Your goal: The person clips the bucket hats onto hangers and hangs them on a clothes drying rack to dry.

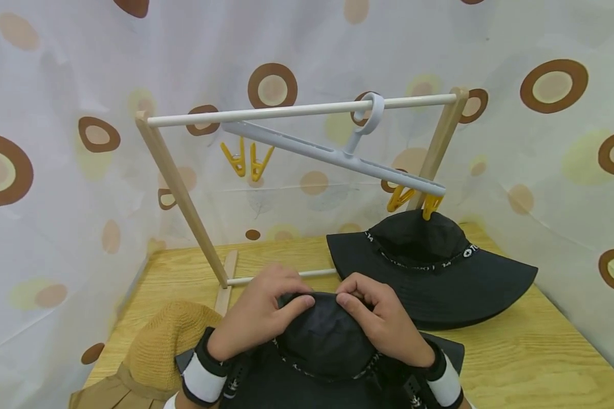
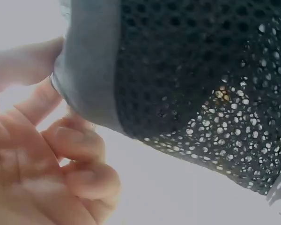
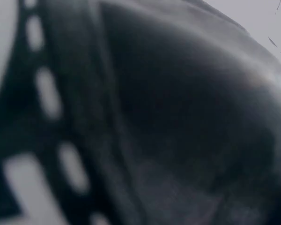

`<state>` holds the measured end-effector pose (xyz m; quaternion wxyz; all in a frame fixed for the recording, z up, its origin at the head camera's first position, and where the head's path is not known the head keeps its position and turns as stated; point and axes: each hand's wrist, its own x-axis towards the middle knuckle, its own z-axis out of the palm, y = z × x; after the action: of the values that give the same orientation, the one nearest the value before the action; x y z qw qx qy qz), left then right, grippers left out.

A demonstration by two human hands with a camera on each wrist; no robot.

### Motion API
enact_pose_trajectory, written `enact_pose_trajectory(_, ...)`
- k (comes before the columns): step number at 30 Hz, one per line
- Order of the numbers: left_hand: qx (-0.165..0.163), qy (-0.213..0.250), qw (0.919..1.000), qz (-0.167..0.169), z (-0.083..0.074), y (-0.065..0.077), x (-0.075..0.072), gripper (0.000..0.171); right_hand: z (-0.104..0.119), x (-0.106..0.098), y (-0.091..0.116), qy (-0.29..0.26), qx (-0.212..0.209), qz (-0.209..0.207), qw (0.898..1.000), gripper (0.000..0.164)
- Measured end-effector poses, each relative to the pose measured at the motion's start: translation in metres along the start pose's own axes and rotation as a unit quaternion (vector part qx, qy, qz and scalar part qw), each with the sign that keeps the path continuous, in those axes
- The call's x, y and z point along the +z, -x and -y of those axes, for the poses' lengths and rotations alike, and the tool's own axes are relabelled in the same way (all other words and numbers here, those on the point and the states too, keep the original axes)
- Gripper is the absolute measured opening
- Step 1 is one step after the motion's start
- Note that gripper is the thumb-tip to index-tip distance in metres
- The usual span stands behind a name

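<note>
A black bucket hat (image 1: 330, 341) with white lettering round its band is held up by both hands, its wide brim toward the person. My left hand (image 1: 268, 312) pinches the top edge of the crown on the left, thumb in front. On the right, my right hand (image 1: 384, 318) pinches that same edge. Mesh fabric (image 2: 178, 70) of the hat fills much of the left wrist view beside the left fingers (image 2: 79, 140). Dark fabric (image 3: 192, 108) and blurred white print fill the right wrist view, where the hand is almost wholly out of sight.
A grey hanger (image 1: 337, 156) hangs tilted from the rack's white bar (image 1: 286, 111). Yellow clips (image 1: 256, 162) hang at its left; another clip (image 1: 432, 205) at its right grips a second black hat (image 1: 440, 289). A tan knitted hat (image 1: 166, 341) lies on the wooden table (image 1: 558, 346).
</note>
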<state>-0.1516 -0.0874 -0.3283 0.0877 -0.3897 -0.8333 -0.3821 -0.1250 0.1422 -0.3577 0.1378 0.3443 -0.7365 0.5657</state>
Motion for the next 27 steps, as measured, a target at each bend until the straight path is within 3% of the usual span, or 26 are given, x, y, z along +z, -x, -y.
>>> enact_pose_trajectory(11,-0.074,0.066,0.9946,0.032,-0.0026,0.0005,0.0067,0.014,0.0006,-0.0004,0.0002,0.046,0.012,-0.016,0.999,0.016)
enact_pose_trajectory(18,-0.068,0.091,0.9929,0.037,-0.0023,-0.0002,0.007,0.011,-0.0001,-0.0024,0.0004,0.059,0.011,-0.024,0.998,0.016)
enact_pose_trajectory(27,-0.059,0.094,0.9938,-0.001,-0.0037,0.0006,0.0088,0.01,-0.0011,-0.0088,0.0003,0.087,0.037,-0.017,0.995,0.014)
